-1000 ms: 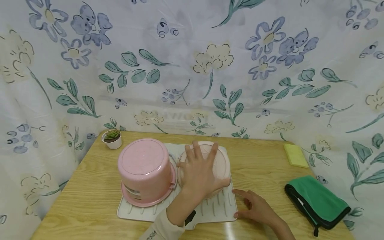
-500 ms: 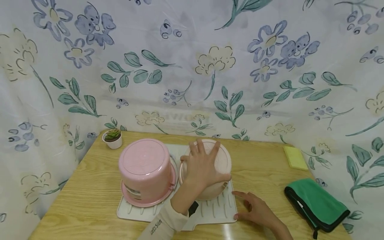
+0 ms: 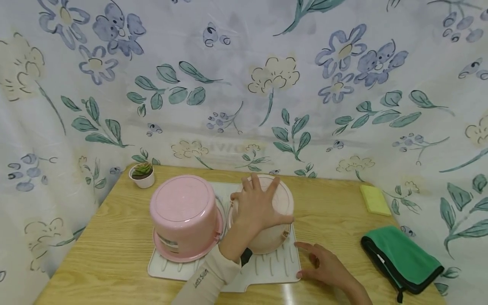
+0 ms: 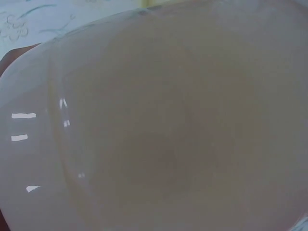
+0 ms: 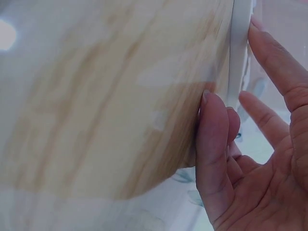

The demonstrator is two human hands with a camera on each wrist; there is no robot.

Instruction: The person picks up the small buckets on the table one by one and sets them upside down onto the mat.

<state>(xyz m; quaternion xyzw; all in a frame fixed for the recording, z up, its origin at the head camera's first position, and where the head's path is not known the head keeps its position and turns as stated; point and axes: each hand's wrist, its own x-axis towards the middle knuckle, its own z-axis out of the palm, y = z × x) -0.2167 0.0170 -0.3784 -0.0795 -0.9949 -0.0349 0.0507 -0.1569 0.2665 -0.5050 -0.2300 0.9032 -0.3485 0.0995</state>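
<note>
Spread across the upturned base of a beige tub (image 3: 284, 199), my left hand (image 3: 255, 207) grips it with the fingers on the far and left sides and the thumb at the right. A clip shows low on the tub's right side. In the left wrist view the tub's glossy wall (image 4: 159, 120) fills nearly everything. The tub stands on a white ribbed drying mat (image 3: 274, 271). My right hand (image 3: 324, 264) rests at the mat's right edge, its fingertips touching the rim; the right wrist view shows the fingers (image 5: 214, 149) loosely bent beside the white edge (image 5: 239, 48).
Left of the beige tub, a pink tub (image 3: 184, 212) stands upside down on the mat. A potted succulent (image 3: 142, 174) is at the back left. A yellow sponge cloth (image 3: 375, 200) and a folded green cloth (image 3: 400, 258) with black trim lie at the right. A floral curtain (image 3: 236, 84) hangs behind.
My left hand has shifted slightly to the right and away from me, turning the beige tub so its clip shows at the right. My right hand stays at the mat's edge.
</note>
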